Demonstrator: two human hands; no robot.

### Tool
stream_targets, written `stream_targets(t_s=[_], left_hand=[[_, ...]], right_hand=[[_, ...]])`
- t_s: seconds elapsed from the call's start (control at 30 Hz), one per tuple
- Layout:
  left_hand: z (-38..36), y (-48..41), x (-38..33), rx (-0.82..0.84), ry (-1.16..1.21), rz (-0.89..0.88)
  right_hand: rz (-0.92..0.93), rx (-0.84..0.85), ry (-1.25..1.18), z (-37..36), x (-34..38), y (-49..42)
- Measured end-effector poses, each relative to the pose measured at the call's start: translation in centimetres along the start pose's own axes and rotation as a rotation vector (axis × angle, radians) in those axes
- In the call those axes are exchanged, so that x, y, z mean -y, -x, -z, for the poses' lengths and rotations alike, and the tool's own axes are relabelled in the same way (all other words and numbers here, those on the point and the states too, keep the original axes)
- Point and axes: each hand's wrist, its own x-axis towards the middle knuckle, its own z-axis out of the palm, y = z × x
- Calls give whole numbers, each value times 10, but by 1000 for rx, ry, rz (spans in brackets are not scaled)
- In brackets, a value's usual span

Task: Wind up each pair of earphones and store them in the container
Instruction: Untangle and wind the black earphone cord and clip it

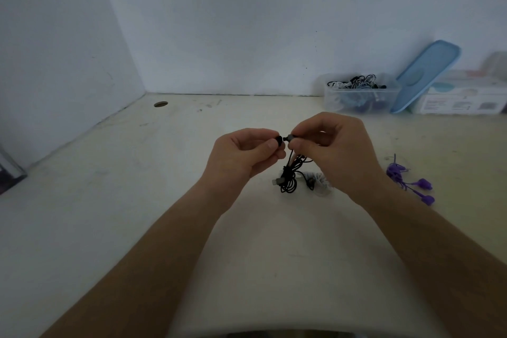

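Observation:
Above the middle of the table, my left hand (244, 152) pinches one black earbud and my right hand (333, 145) pinches the other, the two buds almost touching. Below them hangs the black earphones' cable (289, 177), bunched in loops with its plug near the tabletop. A white pair of earphones (319, 182) lies on the table just behind that cable. A purple pair (408, 178) lies wound to the right of my right wrist. The clear plastic container (333, 100) stands open at the back right by the wall, with several wound earphones inside.
A blue lid (428, 74) leans against the container's right side. Behind the lid stands a white printed box (463, 99). A round cable hole (160, 104) sits in the cream table (137, 186) at the back left. Walls close the back and left.

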Motion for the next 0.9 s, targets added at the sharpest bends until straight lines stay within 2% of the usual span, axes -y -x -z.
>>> stream_targets(t_s=[0.9], left_hand=[[1,1,-4,37,-54,1]], right_hand=[[5,29,37,1,1,1]])
